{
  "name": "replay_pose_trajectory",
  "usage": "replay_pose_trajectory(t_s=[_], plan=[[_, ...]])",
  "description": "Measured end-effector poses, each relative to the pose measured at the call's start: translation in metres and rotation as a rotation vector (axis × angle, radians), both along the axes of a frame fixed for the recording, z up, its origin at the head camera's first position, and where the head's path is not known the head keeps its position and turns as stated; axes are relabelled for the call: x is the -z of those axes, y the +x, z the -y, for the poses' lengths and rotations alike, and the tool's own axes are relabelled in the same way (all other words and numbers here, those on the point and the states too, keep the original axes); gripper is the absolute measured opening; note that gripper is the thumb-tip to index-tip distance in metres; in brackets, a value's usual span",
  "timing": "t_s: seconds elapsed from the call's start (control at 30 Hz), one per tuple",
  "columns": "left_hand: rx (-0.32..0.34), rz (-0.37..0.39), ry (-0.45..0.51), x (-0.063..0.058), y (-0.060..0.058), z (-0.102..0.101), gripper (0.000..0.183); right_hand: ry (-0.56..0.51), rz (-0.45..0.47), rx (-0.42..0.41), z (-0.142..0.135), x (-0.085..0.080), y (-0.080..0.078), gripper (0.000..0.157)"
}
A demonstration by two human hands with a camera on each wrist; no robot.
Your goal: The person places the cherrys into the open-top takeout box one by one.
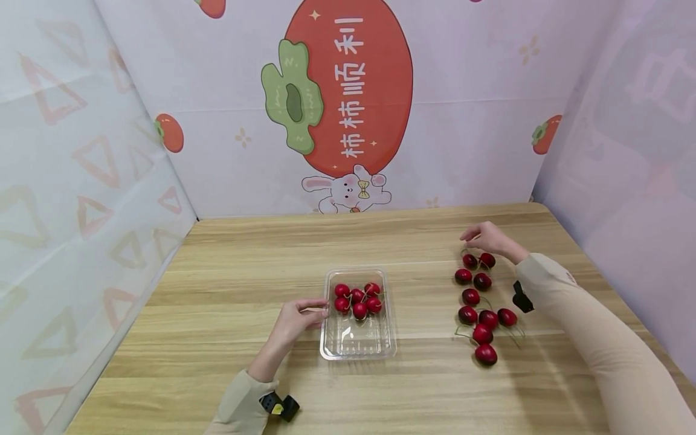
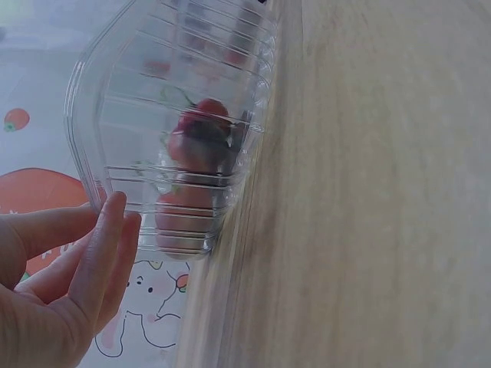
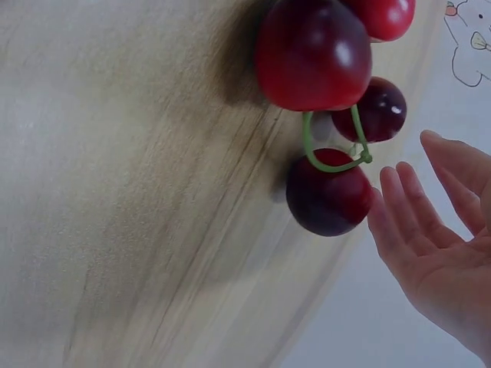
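A clear plastic container (image 1: 359, 344) sits on the table with several red cherries (image 1: 359, 311) in its far half. My left hand (image 1: 296, 318) is at the container's left side, its thumb and fingertips pinching the rim (image 2: 86, 165). To the right lies a loose column of dark red cherries (image 1: 486, 354), some with green stems. Just beyond the farthest ones is my right hand (image 1: 491, 237), its fingers slightly bent and apart. In the right wrist view, the fingertips (image 3: 389, 180) are beside a stemmed cherry (image 3: 330, 199), and nothing shows between them.
The wooden table (image 1: 239, 266) reaches back to a printed cloth (image 1: 462, 151) with a large persimmon and a rabbit. Similar cloth hangs at both sides. Black wrist cameras (image 1: 523, 297) are strapped over the beige sleeves (image 1: 603, 344).
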State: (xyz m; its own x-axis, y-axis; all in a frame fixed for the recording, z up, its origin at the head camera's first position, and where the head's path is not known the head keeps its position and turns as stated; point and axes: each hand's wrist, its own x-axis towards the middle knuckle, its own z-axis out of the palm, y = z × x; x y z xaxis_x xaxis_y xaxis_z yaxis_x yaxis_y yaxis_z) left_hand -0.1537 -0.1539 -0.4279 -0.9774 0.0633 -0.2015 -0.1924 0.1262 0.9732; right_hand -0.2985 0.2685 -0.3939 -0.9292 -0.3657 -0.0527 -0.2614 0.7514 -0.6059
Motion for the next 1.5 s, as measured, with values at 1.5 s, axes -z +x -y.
replay_pose_trajectory(t_s=[1.5], plan=[[0.015, -0.012, 0.001, -0.002, 0.002, 0.000, 0.030, 0.011, 0.070, 0.041, -0.011, 0.030, -0.014, 0.018]])
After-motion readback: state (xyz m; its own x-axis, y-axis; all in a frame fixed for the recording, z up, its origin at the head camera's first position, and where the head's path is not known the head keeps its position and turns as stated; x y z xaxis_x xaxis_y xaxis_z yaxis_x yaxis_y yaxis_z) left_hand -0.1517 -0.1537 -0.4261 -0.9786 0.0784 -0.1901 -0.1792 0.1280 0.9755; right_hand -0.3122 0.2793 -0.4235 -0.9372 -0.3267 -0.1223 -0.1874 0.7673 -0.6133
